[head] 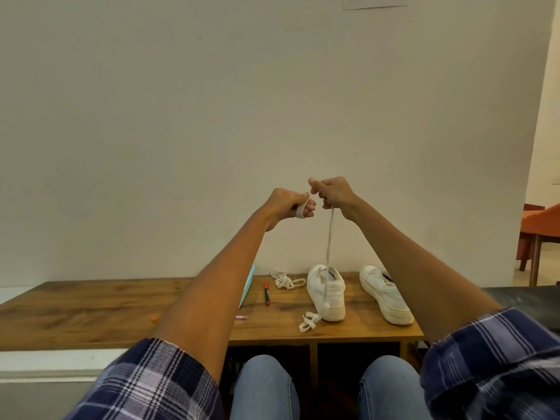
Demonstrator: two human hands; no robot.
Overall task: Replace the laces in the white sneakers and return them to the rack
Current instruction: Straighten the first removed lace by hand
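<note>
Teal item (249,281): largely hidden behind the left forearm; kind not determinable. Orange chair (542,228): cut by the right picture edge. Pink object (241,317) and orange speck (154,319) near the table's front edge: too small to identify.

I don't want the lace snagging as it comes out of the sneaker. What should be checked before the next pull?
1. Left hand has the lace wound round a finger: ok.
2. Right hand pinches the same lace: ok.
3. Lace runs down into the near sneaker: ok.
4. Lace free of the eyelets: cannot tell, they are too small to read.
5. Loose end lies on the table beside the heel, clear of the red marker: ok.
6. Sneaker held down against the pull: not ok, neither hand is on it.
</note>
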